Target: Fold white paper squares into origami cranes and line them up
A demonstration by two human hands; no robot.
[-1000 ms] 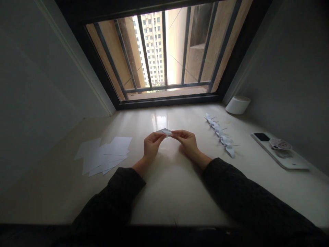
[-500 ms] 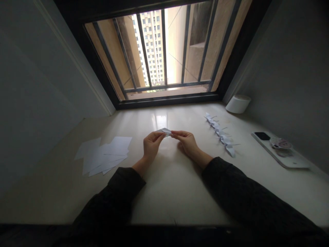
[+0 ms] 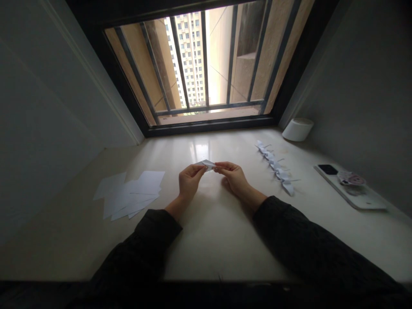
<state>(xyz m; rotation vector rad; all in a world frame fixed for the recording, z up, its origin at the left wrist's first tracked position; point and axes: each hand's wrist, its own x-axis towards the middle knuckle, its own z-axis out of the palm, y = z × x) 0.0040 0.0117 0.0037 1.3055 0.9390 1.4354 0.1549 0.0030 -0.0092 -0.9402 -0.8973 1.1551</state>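
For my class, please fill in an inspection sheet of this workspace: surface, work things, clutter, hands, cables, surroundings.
Surface: pale, glossy counter, reflecting window light.
Work things: small folded paper; overlapping white paper sheets at left; row of origami cranes at right.
Clutter: smartphone, camera side up, with a round decorated attachment; white cylindrical object.
Hands: left hand and right hand both pinch the folded paper.
Cables: nothing seen.
Surroundings: barred window ahead, walls either side.

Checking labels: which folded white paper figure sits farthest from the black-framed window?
The white paper figure at the row's near end; the others recede toward the window.
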